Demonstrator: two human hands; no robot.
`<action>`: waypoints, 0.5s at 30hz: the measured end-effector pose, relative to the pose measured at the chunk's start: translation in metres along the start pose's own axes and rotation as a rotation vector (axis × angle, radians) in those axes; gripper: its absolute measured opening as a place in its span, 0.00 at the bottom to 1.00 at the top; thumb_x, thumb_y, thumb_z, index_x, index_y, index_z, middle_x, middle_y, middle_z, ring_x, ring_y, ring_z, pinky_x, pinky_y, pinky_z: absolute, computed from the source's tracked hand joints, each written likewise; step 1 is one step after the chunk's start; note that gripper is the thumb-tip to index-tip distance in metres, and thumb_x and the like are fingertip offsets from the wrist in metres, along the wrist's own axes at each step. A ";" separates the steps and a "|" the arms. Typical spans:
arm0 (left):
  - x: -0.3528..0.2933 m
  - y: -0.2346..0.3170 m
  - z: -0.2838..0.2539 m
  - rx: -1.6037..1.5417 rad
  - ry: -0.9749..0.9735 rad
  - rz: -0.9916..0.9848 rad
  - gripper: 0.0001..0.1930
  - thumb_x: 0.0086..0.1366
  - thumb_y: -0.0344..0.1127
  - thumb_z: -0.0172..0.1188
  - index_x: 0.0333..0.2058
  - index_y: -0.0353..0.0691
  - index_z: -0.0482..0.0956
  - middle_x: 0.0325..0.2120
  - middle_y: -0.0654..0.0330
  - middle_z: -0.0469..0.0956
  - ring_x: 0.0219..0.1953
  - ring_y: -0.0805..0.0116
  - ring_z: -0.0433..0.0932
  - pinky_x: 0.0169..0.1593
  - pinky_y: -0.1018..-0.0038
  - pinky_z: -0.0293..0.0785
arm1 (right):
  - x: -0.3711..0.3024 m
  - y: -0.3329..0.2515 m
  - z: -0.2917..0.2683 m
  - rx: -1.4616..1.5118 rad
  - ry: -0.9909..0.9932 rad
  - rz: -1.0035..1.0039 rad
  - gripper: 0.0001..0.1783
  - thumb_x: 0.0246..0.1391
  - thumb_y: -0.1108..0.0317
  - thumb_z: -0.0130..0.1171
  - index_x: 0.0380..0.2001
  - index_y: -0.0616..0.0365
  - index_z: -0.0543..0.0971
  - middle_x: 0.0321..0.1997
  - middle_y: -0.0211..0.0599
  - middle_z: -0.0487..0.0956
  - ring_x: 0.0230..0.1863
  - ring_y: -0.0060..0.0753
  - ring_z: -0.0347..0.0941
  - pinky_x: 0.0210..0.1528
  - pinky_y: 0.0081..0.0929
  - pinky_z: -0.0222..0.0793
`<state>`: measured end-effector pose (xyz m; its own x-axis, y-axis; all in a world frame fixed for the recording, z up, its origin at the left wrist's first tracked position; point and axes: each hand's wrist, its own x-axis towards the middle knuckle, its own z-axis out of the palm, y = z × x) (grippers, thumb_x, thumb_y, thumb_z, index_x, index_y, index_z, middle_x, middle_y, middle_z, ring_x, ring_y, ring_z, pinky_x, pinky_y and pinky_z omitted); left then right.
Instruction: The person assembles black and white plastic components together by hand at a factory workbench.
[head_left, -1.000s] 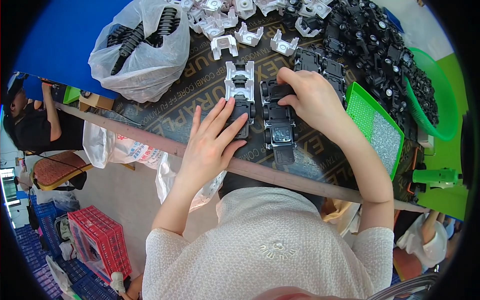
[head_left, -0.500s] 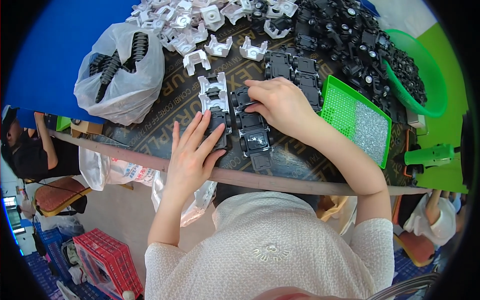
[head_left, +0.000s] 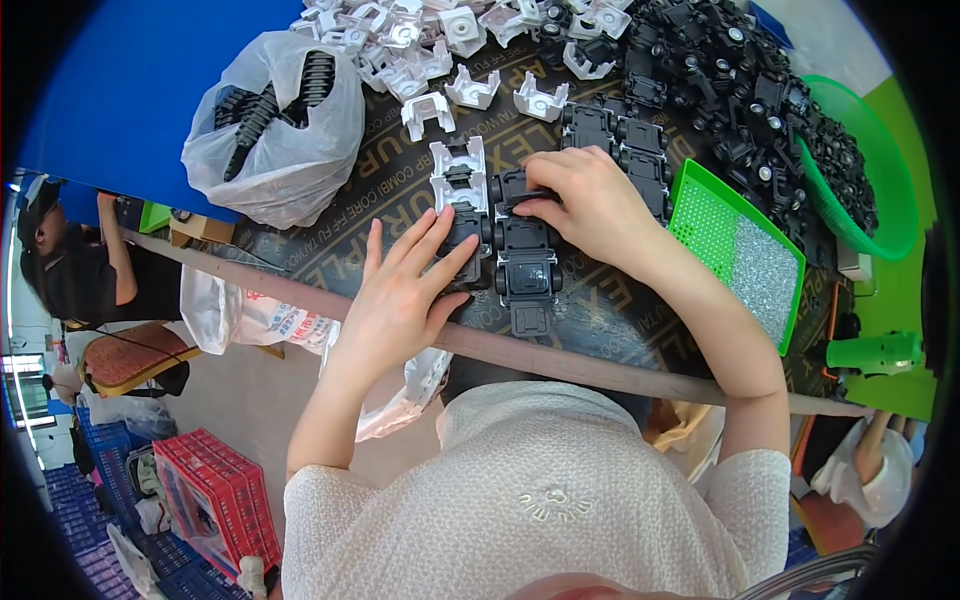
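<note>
Two short rows of plastic parts lie side by side on the dark printed board. The left row has white U-shaped brackets (head_left: pixel 458 158) at its far end and black plastic parts (head_left: pixel 464 228) nearer me. My left hand (head_left: pixel 392 305) rests over those black parts, fingers spread and stretched out, hiding some of them. In the right row are black housings (head_left: pixel 528 277). At its far end my right hand (head_left: pixel 598 208) pinches a black housing (head_left: pixel 512 188) between thumb and fingers, partly covering it.
White brackets (head_left: pixel 460 32) and black parts (head_left: pixel 700 100) are heaped at the back. A plastic bag (head_left: pixel 290 175) of black ribbed pieces stands at left. At right are a green tray (head_left: pixel 700 215) of small metal pieces and a green basket (head_left: pixel 895 190). The table edge (head_left: pixel 560 368) runs before me.
The whole view has shifted, so the table's things appear farther right. Both hands keep nearly the same places on the parts.
</note>
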<state>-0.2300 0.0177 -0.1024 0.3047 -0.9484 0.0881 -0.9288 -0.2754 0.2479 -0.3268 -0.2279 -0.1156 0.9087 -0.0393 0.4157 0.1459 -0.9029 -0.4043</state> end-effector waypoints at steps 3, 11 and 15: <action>0.000 0.000 0.001 -0.004 0.004 0.000 0.32 0.56 0.36 0.68 0.62 0.50 0.72 0.68 0.56 0.61 0.70 0.57 0.58 0.70 0.42 0.44 | 0.000 -0.001 0.000 0.005 0.011 0.009 0.12 0.49 0.63 0.67 0.31 0.56 0.76 0.33 0.35 0.79 0.40 0.44 0.76 0.44 0.40 0.66; -0.001 -0.001 0.002 -0.001 0.004 -0.001 0.32 0.56 0.37 0.68 0.62 0.50 0.72 0.68 0.56 0.60 0.71 0.57 0.58 0.70 0.40 0.43 | 0.000 -0.002 0.000 0.027 0.009 0.038 0.12 0.50 0.62 0.67 0.31 0.56 0.76 0.32 0.35 0.79 0.39 0.45 0.75 0.43 0.40 0.68; -0.001 -0.001 0.002 -0.025 0.005 0.009 0.31 0.59 0.36 0.66 0.62 0.50 0.71 0.68 0.54 0.61 0.70 0.56 0.58 0.68 0.36 0.43 | 0.000 -0.005 -0.001 0.001 -0.001 0.032 0.12 0.50 0.62 0.67 0.31 0.57 0.76 0.33 0.35 0.78 0.39 0.45 0.75 0.43 0.40 0.68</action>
<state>-0.2300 0.0186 -0.1042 0.2975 -0.9500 0.0950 -0.9259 -0.2628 0.2713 -0.3283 -0.2238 -0.1129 0.9131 -0.0678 0.4020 0.1171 -0.9009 -0.4179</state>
